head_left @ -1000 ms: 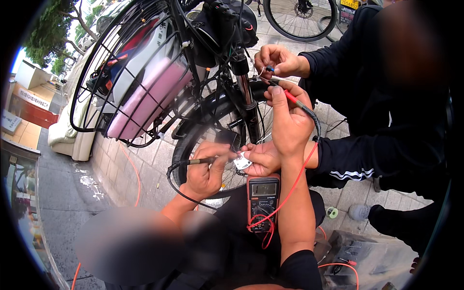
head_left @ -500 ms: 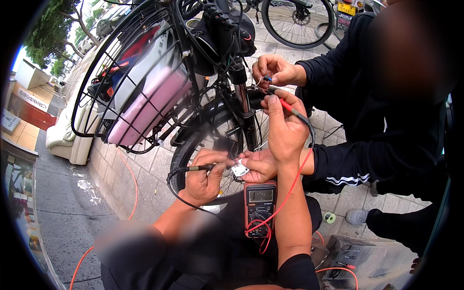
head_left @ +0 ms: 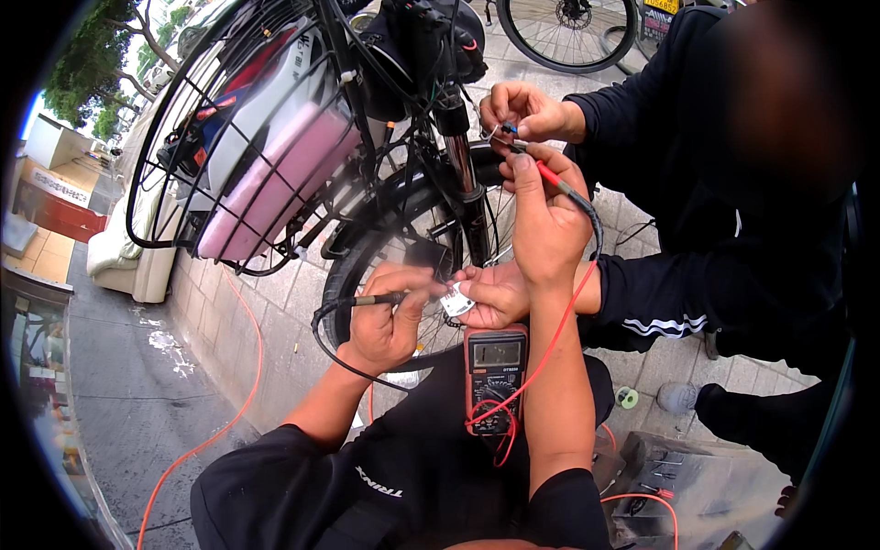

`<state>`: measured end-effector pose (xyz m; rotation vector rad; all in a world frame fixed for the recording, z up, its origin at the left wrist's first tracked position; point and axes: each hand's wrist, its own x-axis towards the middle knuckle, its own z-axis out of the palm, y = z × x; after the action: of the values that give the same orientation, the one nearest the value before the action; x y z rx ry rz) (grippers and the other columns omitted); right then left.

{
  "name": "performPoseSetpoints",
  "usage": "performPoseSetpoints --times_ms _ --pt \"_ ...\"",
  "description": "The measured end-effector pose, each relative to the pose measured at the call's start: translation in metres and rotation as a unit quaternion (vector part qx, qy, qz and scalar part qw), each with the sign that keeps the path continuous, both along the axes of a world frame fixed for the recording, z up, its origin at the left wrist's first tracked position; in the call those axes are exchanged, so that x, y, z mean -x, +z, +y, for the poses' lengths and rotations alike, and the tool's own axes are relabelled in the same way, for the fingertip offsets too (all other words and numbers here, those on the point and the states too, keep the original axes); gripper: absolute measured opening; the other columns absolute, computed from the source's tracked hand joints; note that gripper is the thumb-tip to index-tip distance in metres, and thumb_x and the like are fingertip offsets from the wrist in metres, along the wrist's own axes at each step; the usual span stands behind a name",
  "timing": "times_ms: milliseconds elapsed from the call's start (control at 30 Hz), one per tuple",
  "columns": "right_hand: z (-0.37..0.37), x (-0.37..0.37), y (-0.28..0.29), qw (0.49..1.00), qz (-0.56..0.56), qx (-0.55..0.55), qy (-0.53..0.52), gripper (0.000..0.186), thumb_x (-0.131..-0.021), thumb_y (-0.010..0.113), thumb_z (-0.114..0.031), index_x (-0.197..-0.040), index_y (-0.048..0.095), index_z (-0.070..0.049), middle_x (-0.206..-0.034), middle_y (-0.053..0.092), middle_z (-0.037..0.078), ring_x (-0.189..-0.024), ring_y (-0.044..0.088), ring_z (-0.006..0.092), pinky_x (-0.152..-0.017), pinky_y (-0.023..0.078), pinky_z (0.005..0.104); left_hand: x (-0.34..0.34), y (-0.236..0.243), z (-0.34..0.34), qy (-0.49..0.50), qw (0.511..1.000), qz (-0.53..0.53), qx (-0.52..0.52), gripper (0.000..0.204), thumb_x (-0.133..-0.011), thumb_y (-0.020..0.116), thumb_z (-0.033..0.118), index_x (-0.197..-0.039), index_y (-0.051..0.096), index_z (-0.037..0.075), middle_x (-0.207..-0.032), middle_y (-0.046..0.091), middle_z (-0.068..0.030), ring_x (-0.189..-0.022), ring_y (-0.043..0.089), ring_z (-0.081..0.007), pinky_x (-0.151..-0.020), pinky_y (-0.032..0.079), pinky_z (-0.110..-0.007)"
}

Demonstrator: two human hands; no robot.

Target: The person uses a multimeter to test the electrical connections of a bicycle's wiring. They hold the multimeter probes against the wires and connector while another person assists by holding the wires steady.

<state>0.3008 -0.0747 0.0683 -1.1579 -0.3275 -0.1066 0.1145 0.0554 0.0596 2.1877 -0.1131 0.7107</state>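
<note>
My left hand [head_left: 383, 316] pinches a black test probe [head_left: 378, 299], its tip end at a small white plate [head_left: 457, 300]. A co-worker's hand [head_left: 498, 295] holds that plate beside the bicycle wheel. Higher up, my right hand [head_left: 547, 220] grips a red test probe [head_left: 553, 179] pointed at a small blue-and-black connector [head_left: 509, 127] with thin wires. The co-worker's other hand [head_left: 541, 115] pinches this connector; whether the tip touches it I cannot tell. Between my forearms rests a multimeter [head_left: 495, 378], with a red lead [head_left: 570, 312] running to the red probe.
A black wire basket [head_left: 156, 240] on the bicycle front holds a pink foam block [head_left: 275, 183]. An orange cable [head_left: 206, 445] curves over the pavement at left. Tools lie in a grey tray [head_left: 715, 513] at lower right, near a tape roll [head_left: 627, 398]. Another bicycle wheel [head_left: 513, 55] stands behind.
The view has shifted slightly, and the basket sits a little farther left and up. Both my hands keep their probes at nearly the same places, with the red probe's tip still by the connector.
</note>
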Motion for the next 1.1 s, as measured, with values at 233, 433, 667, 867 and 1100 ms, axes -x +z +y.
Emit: performPoseSetpoints --times_ms 233,433,667,867,1100 --pt "0.007 -0.003 -0.006 1.0 -0.009 -0.011 -0.019 0.019 -0.103 0.071 -0.011 -0.115 0.069 0.004 -0.092 0.076 0.009 -0.082 0.07 0.01 -0.075 0.055 0.0229 0.003 -0.003 -0.002 0.006 0.999 0.007 0.037 0.011 -0.108 0.054 0.001 -0.118 0.058 -0.002 -0.1 0.075 -0.0173 -0.104 0.07 -0.0256 -0.095 0.057 -0.039" --pt "0.003 -0.006 -0.004 0.998 0.012 -0.057 0.007 0.016 -0.105 0.069 -0.008 -0.12 0.066 -0.001 -0.095 0.071 0.002 -0.079 0.063 0.0048 -0.069 0.05 0.019 -0.003 -0.011 -0.003 -0.007 0.998 -0.034 0.043 0.014 -0.107 0.056 -0.002 -0.12 0.06 -0.004 -0.109 0.068 -0.0161 -0.092 0.074 -0.0214 -0.081 0.056 -0.03" --pt "0.001 -0.007 -0.006 0.999 -0.012 -0.028 -0.011 0.015 -0.105 0.068 -0.008 -0.117 0.068 0.0 -0.094 0.072 0.002 -0.081 0.066 0.0058 -0.071 0.053 0.0205 -0.005 -0.009 0.002 -0.009 0.999 -0.037 -0.026 0.013 -0.109 0.056 0.003 -0.12 0.059 -0.003 -0.102 0.074 -0.014 -0.094 0.068 -0.0194 -0.083 0.055 -0.03" --pt "0.002 -0.007 -0.003 0.999 0.009 -0.051 0.002 0.015 -0.105 0.068 -0.008 -0.117 0.068 0.0 -0.095 0.071 0.002 -0.082 0.066 0.0061 -0.072 0.054 0.0201 -0.004 -0.011 0.003 -0.002 1.0 -0.03 0.0 0.011 -0.108 0.057 0.002 -0.118 0.059 -0.002 -0.101 0.077 -0.0138 -0.097 0.066 -0.0207 -0.086 0.053 -0.032" --pt "0.003 -0.006 -0.006 0.998 0.018 -0.059 0.009 0.014 -0.105 0.068 -0.007 -0.118 0.068 0.0 -0.094 0.071 0.002 -0.082 0.066 0.0061 -0.073 0.053 0.0193 -0.002 -0.013 0.001 0.001 1.0 -0.03 0.006 0.012 -0.107 0.058 0.002 -0.119 0.059 -0.002 -0.101 0.077 -0.0146 -0.095 0.067 -0.021 -0.087 0.053 -0.033"
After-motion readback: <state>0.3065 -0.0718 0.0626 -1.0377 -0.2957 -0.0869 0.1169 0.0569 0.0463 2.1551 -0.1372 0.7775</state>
